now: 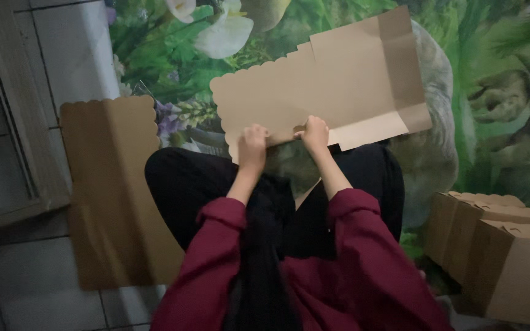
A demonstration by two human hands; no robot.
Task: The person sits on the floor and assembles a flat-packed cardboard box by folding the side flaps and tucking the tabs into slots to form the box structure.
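Note:
A flat brown cardboard box blank [326, 86] with scalloped edges and folded flaps is held up over my crossed legs. My left hand [253, 146] grips its near edge at the left. My right hand [314, 133] grips the same edge just to the right, fingers curled over the cardboard. Both arms wear dark red sleeves.
A stack of flat scalloped cardboard blanks [115, 190] lies on the floor at my left. Folded brown boxes [504, 251] stand at the right. A mat with a green leaf and flower print [492, 92] covers the floor ahead. Grey tiles [69, 49] and a wooden frame [13, 104] are at the left.

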